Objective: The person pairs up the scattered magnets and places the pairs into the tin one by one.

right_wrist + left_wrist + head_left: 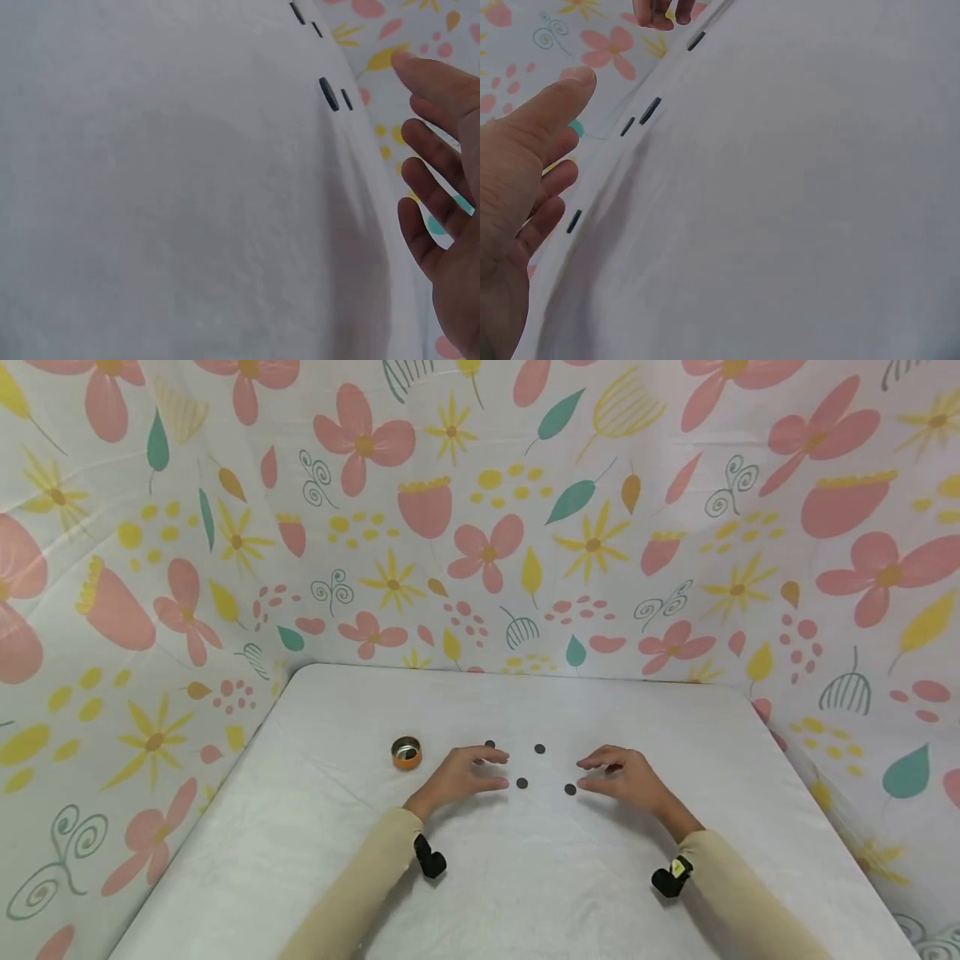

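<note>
Several small dark round discs lie flat on the white table, among them one near the middle (522, 783), one farther back (540, 748) and one by the right thumb (570, 789). My left hand (461, 774) is held just left of them, thumb and fingers apart with nothing between them. Opposite it, my right hand (624, 777) faces inward, its fingers loosely bent and holding nothing. Another disc (490, 744) shows just behind the left fingers. In the left wrist view, some discs (651, 111) appear edge-on beyond the thumb. The right wrist view shows a disc (328, 94) left of the fingers.
A small round orange container (407, 753) with a shiny inside stands left of the left hand; something dark lies in it. The white-covered table (517, 893) meets a floral cloth (487, 610) at the back and sides. Black wrist devices (430, 857) sit on both sleeves.
</note>
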`<action>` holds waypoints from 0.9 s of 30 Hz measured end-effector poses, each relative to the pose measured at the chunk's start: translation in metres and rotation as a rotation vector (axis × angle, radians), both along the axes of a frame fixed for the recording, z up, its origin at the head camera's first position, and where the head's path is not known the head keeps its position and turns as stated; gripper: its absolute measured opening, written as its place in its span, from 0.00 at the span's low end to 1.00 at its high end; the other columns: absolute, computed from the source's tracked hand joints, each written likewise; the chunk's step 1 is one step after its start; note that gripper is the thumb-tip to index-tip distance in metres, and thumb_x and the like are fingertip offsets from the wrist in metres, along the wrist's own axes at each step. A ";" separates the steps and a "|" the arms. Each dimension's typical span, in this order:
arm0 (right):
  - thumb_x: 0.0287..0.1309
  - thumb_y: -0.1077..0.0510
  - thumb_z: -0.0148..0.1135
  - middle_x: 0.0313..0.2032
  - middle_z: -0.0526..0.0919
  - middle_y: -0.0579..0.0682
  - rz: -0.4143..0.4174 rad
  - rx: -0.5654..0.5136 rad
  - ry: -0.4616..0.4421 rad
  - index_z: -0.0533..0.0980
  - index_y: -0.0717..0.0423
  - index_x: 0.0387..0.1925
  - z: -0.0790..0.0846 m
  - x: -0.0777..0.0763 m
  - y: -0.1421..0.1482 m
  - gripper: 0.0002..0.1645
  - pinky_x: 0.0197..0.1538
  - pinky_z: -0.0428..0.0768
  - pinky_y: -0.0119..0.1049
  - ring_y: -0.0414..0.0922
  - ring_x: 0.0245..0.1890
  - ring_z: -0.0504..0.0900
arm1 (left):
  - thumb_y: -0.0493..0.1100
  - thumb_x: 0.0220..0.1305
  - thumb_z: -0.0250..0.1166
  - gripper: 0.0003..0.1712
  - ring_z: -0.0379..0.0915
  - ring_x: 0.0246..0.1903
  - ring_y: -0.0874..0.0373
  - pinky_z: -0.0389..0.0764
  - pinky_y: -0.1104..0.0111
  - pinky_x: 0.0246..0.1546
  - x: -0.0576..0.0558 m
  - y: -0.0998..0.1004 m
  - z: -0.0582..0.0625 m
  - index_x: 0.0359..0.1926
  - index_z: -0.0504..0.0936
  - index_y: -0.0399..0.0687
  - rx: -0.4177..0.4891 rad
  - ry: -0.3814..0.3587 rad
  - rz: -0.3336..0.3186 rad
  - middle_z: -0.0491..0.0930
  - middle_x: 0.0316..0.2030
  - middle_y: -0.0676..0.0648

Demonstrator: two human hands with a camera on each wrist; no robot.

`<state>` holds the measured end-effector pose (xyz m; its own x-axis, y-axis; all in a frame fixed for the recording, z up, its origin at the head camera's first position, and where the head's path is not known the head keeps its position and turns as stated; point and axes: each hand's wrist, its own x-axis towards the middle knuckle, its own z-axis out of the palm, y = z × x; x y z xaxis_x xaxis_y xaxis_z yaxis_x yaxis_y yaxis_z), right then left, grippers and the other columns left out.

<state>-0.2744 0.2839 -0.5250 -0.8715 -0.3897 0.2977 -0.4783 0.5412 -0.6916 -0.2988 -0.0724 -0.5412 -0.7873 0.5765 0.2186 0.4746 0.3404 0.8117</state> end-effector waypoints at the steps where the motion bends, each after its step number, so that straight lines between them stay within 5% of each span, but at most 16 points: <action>1: 0.53 0.51 0.80 0.43 0.88 0.47 0.012 0.000 0.003 0.89 0.53 0.45 -0.002 -0.001 -0.001 0.18 0.43 0.81 0.38 0.50 0.43 0.83 | 0.55 0.61 0.75 0.32 0.78 0.57 0.60 0.76 0.63 0.61 -0.001 0.003 -0.001 0.62 0.83 0.47 -0.002 0.000 -0.004 0.85 0.56 0.54; 12: 0.48 0.47 0.82 0.37 0.86 0.36 0.053 0.125 -0.003 0.91 0.45 0.41 -0.014 -0.009 -0.010 0.16 0.43 0.76 0.33 0.38 0.39 0.79 | 0.53 0.62 0.75 0.23 0.76 0.43 0.66 0.79 0.71 0.48 -0.006 0.025 -0.012 0.56 0.87 0.52 -0.087 0.023 -0.037 0.84 0.47 0.57; 27: 0.48 0.46 0.83 0.33 0.84 0.32 0.014 0.215 -0.049 0.91 0.41 0.34 -0.010 -0.008 -0.010 0.10 0.44 0.75 0.34 0.36 0.38 0.77 | 0.52 0.64 0.74 0.18 0.72 0.39 0.66 0.75 0.73 0.44 -0.007 0.030 -0.012 0.52 0.90 0.52 -0.170 0.068 -0.019 0.80 0.41 0.58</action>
<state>-0.2824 0.2740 -0.5349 -0.8770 -0.4516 0.1643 -0.4555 0.6722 -0.5837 -0.3063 -0.0422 -0.5536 -0.7629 0.6240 0.1692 0.5338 0.4604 0.7092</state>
